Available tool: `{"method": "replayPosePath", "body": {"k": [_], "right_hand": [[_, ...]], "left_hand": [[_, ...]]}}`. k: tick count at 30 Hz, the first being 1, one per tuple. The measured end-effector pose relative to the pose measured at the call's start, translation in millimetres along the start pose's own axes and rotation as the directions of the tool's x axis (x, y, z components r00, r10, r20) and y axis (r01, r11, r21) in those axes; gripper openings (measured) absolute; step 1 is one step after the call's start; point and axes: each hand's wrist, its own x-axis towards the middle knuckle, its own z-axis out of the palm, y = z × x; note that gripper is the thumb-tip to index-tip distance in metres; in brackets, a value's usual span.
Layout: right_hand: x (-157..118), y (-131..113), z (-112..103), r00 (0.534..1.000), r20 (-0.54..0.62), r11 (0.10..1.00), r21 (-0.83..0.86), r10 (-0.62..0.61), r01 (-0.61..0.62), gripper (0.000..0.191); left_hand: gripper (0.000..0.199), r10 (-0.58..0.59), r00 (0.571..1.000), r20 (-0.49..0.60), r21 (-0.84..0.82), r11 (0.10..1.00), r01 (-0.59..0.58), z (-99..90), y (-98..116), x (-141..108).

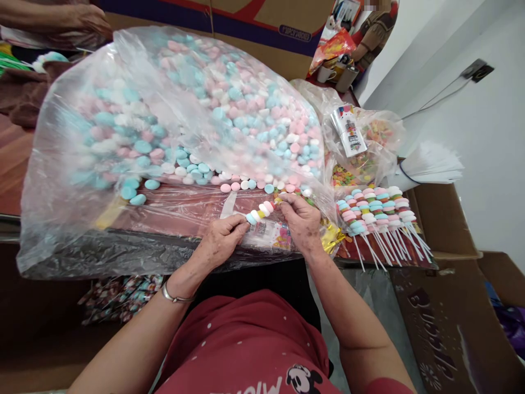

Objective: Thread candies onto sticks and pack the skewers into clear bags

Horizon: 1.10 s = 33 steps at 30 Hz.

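Observation:
My left hand is closed in a pinch around the lower end of a marshmallow skewer. Blue, white and pink marshmallows are threaded on it with a yellow piece between them. At the skewer's upper right end, the fingers of my right hand are pinched on a small reddish candy piece, partly hidden by the fingertips. Just beyond both hands, loose marshmallows lie at the mouth of a large clear plastic bag full of pink, blue and white ones. Finished-looking marshmallow skewers lie piled right of my right hand.
Behind the bag stands a large cardboard box. A co-worker's hand is at the upper left. On the right are a bag of gummy rings, printed packets, white sticks and an open carton. Wrapped sweets sit below the table.

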Motion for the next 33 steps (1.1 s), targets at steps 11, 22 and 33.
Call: {"method": "replayPosePath", "body": {"k": [11, 22, 33], "right_hand": [[-26, 11, 17, 0.995, 0.052, 0.984, 0.153, 0.089, -0.096, 0.032], [-7, -7, 2, 0.972, 0.221, 0.996, -0.005, -0.084, 0.087, 0.033], [49, -14, 16, 0.87, 0.494, 0.394, -0.802, 0.012, 0.45, 0.032]], "left_hand": [[0.028, 0.02, 1.0, 0.001, -0.021, 1.0, -0.019, 0.6, -5, -1], [0.03, 0.003, 0.992, -0.124, -0.091, 0.996, -0.014, 1.0, -15, -6], [0.029, -0.15, 0.94, -0.305, -0.451, 0.892, -0.004, 12.3, -24, -7]]}}
